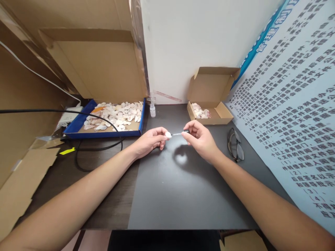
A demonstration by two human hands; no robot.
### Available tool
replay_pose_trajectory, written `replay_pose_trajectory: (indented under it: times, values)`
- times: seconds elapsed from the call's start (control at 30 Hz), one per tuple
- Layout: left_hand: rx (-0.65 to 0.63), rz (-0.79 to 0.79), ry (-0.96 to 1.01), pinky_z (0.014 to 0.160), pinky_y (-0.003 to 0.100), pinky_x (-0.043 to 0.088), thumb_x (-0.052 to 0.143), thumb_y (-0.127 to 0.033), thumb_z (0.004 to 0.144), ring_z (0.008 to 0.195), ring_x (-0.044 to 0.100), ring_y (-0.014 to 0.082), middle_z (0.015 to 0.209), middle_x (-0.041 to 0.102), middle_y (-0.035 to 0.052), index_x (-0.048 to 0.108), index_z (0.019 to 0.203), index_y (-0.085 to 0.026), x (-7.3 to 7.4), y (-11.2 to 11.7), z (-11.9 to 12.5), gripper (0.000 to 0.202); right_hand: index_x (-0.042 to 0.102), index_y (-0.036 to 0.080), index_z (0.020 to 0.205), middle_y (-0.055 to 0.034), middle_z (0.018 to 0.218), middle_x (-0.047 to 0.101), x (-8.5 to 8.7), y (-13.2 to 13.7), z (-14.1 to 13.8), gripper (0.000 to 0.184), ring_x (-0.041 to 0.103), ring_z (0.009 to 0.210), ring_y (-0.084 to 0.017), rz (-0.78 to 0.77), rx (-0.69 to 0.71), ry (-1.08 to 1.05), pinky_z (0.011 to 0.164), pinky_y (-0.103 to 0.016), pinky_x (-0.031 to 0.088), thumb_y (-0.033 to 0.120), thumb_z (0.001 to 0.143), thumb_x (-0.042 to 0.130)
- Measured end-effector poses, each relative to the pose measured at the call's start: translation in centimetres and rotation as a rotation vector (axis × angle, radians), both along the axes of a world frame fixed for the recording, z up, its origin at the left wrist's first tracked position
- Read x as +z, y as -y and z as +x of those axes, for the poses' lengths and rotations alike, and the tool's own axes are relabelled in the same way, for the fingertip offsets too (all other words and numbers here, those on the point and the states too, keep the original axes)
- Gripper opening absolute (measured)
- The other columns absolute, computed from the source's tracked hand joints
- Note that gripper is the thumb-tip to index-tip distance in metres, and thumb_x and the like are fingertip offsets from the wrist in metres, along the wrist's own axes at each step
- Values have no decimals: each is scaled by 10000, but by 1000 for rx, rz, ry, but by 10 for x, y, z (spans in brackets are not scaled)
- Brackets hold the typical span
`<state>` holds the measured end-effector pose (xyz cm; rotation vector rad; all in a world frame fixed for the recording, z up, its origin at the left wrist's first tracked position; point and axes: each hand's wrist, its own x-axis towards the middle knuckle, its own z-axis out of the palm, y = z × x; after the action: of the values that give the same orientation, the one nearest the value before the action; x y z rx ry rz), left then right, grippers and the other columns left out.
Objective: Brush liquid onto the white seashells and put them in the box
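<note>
My left hand point(151, 140) pinches a small white shell point(168, 134) above the dark desk mat point(178, 195). My right hand point(200, 137) holds a thin brush with a black cap point(180, 133), its tip touching the shell. Both hands are closed, meeting above the middle of the mat. A small clear bottle point(152, 110) stands behind them near the wall.
A blue-rimmed box point(75, 129) with several pale shells lies at the back left, under a cardboard lid. A small open cardboard box point(209, 116) holds a few shells at the back right. Glasses point(235, 144) lie to the right. A black cable point(86, 153) loops on the left.
</note>
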<state>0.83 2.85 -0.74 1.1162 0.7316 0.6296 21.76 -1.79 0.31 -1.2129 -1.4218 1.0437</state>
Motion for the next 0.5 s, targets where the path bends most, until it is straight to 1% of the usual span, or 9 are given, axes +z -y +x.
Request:
replay_pose_trajectory:
  times: [0.07, 0.1, 0.13, 0.17, 0.27, 0.3, 0.4, 0.43, 0.5]
  values:
    - [-1, -1, -5, 564, 217, 430, 741, -261, 722, 573, 490, 60, 736, 556, -27, 606, 876, -140, 0, 0, 0, 238, 504, 195, 907, 57, 670, 429, 2, 0, 0, 283, 442, 522, -82, -74, 93, -126, 526, -250, 357, 412, 799, 651]
    - [-2, -1, -7, 563, 218, 430, 741, -261, 722, 573, 490, 60, 735, 556, -27, 604, 876, -140, 0, 0, 0, 239, 500, 195, 912, 57, 668, 437, 2, 0, 0, 291, 446, 513, -83, -101, 119, -151, 519, -250, 355, 423, 800, 642]
    - [-2, 0, -9, 563, 218, 431, 742, -261, 722, 573, 490, 60, 739, 558, -25, 603, 876, -140, 0, 0, 0, 240, 501, 194, 908, 57, 664, 440, 2, 0, 0, 288, 445, 514, -83, -105, 116, -133, 520, -250, 351, 421, 798, 641]
    - [-1, 2, -10, 563, 218, 431, 742, -261, 722, 574, 490, 59, 744, 560, -24, 602, 876, -140, 0, 0, 0, 240, 506, 192, 897, 57, 662, 438, 2, -1, 0, 276, 443, 524, -83, -87, 80, -74, 529, -250, 349, 406, 793, 647]
    - [4, 5, -12, 565, 217, 433, 742, -261, 723, 579, 492, 59, 752, 559, -22, 602, 869, -137, 0, 0, 0, 237, 519, 185, 851, 55, 659, 419, -1, -1, 0, 231, 417, 565, -79, 12, -69, 131, 569, -251, 349, 338, 780, 676]
    - [5, 3, -12, 565, 217, 432, 742, -260, 723, 579, 491, 59, 746, 557, -22, 600, 866, -138, 0, 0, 0, 235, 518, 187, 855, 53, 663, 419, -2, -2, 0, 232, 415, 571, -80, 19, -74, 135, 573, -251, 350, 340, 786, 677]
    - [3, -5, -13, 562, 219, 431, 742, -257, 723, 573, 490, 61, 731, 558, -23, 599, 866, -141, 0, 0, 0, 234, 502, 196, 897, 52, 676, 428, -4, -3, 2, 284, 431, 552, -86, -42, 33, 11, 549, -256, 358, 419, 816, 659]
    - [3, -5, -12, 562, 219, 431, 742, -256, 721, 571, 490, 62, 729, 559, -23, 600, 866, -141, 0, 0, 0, 234, 501, 197, 898, 52, 671, 432, -4, -3, 2, 297, 432, 550, -88, -42, 37, 10, 547, -257, 357, 433, 817, 663]
    - [5, -1, -8, 560, 219, 430, 743, -257, 720, 571, 490, 61, 734, 558, -22, 606, 866, -140, 0, 0, 0, 233, 507, 195, 875, 53, 647, 434, -3, -4, 3, 301, 414, 560, -89, 11, -27, 92, 555, -257, 345, 422, 805, 693]
